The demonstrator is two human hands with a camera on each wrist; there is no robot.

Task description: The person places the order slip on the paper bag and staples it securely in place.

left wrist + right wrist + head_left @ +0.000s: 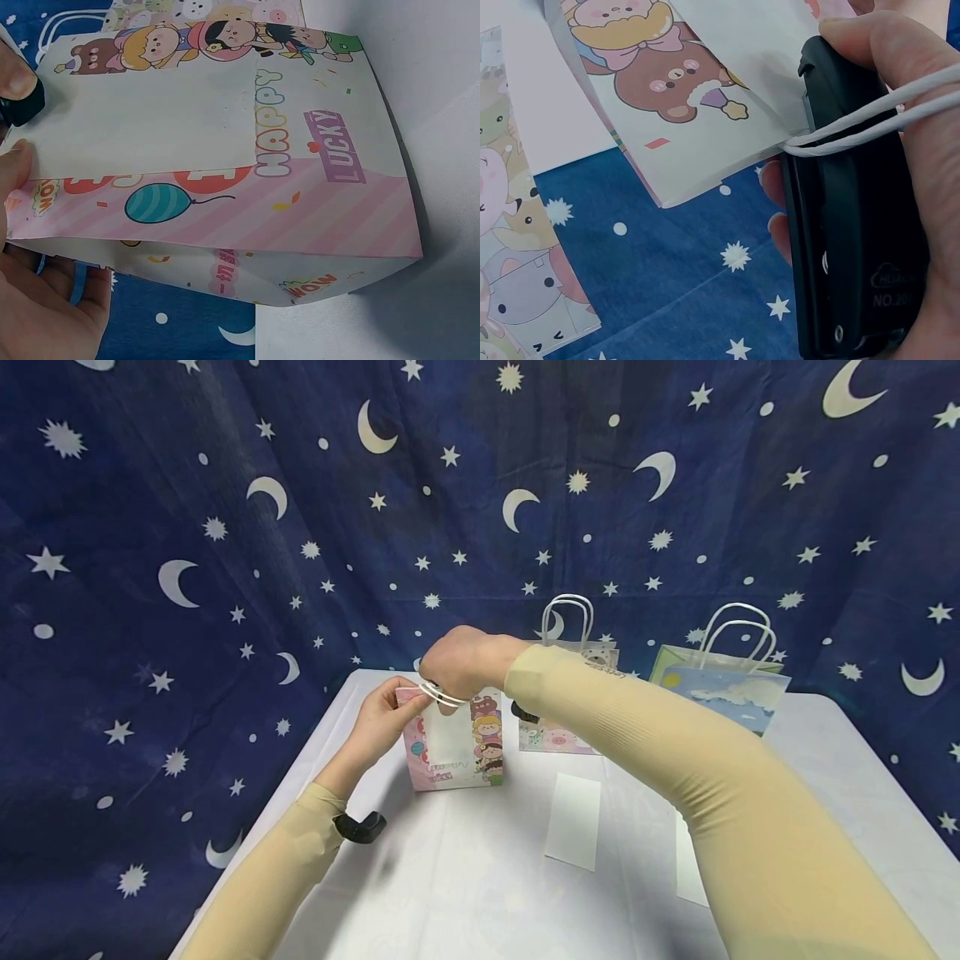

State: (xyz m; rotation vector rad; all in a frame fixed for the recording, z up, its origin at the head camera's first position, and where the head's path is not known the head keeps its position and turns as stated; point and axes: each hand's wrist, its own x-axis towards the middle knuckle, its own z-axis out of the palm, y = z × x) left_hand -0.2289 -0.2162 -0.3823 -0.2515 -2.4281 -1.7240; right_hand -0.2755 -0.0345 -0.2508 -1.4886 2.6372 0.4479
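Observation:
A pink and white paper gift bag (489, 756) with cartoon figures and the words HAPPY and LUCKY stands at the left of the table. A blank white card (157, 120) lies flat against its front, up to the top edge. My left hand (381, 720) pinches the bag's top left edge, thumb in front and fingers behind. My right hand (467, 664) grips a black stapler (862, 225), its jaws over the bag's top edge where the card is. The bag's white cord handles (885, 109) cross over the stapler and the right hand.
A second gift bag (558, 740) with animal faces stands behind my right forearm. Farther right is a blue sky-patterned bag (738, 697). Two white cards lie on the white tablecloth: one card (573, 820) near the middle, another card (688, 868) partly under my right arm.

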